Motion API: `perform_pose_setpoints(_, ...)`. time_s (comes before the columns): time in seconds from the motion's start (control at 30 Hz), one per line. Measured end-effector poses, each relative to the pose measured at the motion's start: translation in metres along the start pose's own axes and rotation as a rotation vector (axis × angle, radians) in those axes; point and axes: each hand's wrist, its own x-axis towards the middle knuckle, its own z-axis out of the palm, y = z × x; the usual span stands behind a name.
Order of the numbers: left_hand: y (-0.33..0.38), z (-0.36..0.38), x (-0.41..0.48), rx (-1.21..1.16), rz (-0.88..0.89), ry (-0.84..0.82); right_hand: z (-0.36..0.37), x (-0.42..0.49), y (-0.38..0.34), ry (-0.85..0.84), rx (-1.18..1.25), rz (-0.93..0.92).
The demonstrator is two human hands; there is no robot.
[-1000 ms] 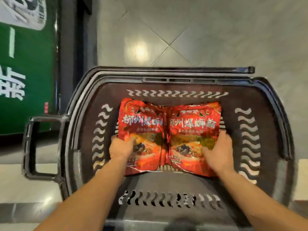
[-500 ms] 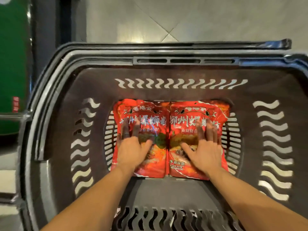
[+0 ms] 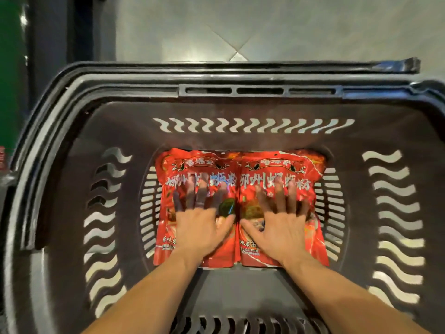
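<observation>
Two red noodle packets lie flat side by side on the bottom of a dark plastic shopping basket [image 3: 240,107]. My left hand [image 3: 202,220] rests palm down with spread straight fingers on the left packet [image 3: 192,169]. My right hand [image 3: 281,222] lies the same way on the right packet [image 3: 284,169]. Both packets touch along their inner edges and reach the basket's far wall. The fingertips look blurred.
The basket's folded handle [image 3: 240,68] lies along its far rim. Beyond it is a grey tiled floor [image 3: 265,27]. A dark post and a green panel [image 3: 9,68] stand at the left. The basket's near floor [image 3: 240,288] holds nothing.
One second ago both hands gripped the packets' lower edges, lowering them in. Now the fingers are straight and spread flat on the packets, which lie on the basket floor. The view has moved closer.
</observation>
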Motion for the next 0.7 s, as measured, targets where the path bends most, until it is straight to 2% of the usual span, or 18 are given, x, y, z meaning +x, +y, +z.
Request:
perform_pose_setpoints(0.27, -0.009, 0.037, 0.011, -0.01, 0.058, 0.117, 0.036, 0.012, 0.01, 0.159, 0.004, -0.055)
perform_pose_setpoints(0.37, -0.01, 0.043, 0.013, -0.001, 0.057, 0.167, 0.042, 0.013, 0.011, 0.169, 0.006, -0.053)
perform_pose_setpoints(0.5, -0.007, 0.04, 0.014, -0.016, 0.039, 0.14, 0.034, 0.014, 0.01, 0.076, 0.023, -0.042)
perform_pose_setpoints(0.63, -0.001, -0.004, 0.007, -0.029, 0.011, -0.022, -0.01, 0.011, 0.008, -0.155, 0.044, -0.029)
perform_pose_setpoints(0.7, 0.006, -0.04, 0.002, -0.039, -0.017, -0.114, -0.048, 0.002, 0.006, -0.2, 0.103, 0.008)
